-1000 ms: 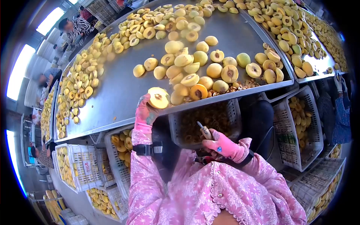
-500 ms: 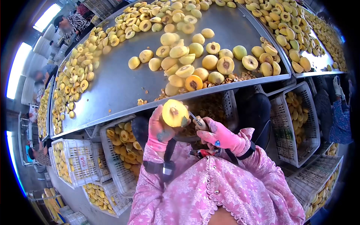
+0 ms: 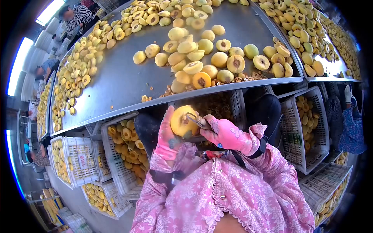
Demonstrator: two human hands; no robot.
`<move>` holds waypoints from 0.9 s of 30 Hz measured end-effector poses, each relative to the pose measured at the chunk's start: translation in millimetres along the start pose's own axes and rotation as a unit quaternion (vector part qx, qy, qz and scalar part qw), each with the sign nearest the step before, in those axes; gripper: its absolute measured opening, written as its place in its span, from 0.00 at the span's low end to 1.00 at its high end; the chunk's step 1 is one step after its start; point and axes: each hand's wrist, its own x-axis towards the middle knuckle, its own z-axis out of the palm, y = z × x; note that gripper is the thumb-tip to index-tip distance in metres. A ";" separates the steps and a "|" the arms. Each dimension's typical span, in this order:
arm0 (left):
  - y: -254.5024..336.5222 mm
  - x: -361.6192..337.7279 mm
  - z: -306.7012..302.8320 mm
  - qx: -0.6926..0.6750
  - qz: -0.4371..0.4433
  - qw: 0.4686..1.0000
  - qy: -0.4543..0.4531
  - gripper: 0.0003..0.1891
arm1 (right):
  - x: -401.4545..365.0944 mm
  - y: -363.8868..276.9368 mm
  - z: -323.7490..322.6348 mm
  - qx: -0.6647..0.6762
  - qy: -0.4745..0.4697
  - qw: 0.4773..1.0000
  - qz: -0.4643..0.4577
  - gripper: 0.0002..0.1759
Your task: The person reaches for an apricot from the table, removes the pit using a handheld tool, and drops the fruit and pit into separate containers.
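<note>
My left hand (image 3: 167, 136), in a pink glove, holds a yellow peach half (image 3: 181, 123) with its cut face turned up. My right hand (image 3: 229, 135), gloved in pink too, is closed around a small pitting tool (image 3: 203, 123). The metal loop at the tool's end touches the cut face near the middle of the peach. Both hands are in front of my chest, just below the front edge of the metal table (image 3: 128, 83). On the table beyond, several loose peach halves (image 3: 220, 60) lie beside a strip of pits (image 3: 248, 77).
Crates stand on both sides of me: one with peach halves (image 3: 126, 143) at my left and another crate (image 3: 305, 155) at my right. More peaches (image 3: 77, 70) are heaped along the table's left side. Other people work at the far left and right.
The tool has moved left from beside the peach onto its cut face. The peach half has tilted in my left hand, and my right hand has come closer to it.
</note>
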 end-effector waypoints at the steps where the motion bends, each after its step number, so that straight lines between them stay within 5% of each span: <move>1: -0.7 0.2 -0.3 -0.004 -0.004 1.000 -0.001 0.30 | 0.5 0.1 0.4 -0.010 0.000 1.000 0.003 0.12; 16: -10.4 11.1 -19.1 0.059 0.036 0.997 0.045 0.26 | 3.5 25.3 20.2 -0.077 0.021 0.996 -0.039 0.13; 23: 1.0 15.1 -11.3 0.039 -0.101 0.993 0.053 0.17 | 0.4 19.0 10.9 -0.042 -0.123 0.985 0.114 0.15; 27: 0.9 29.0 -35.0 0.061 -0.172 0.983 0.029 0.21 | -4.7 38.8 15.9 -0.062 -0.119 0.988 0.071 0.15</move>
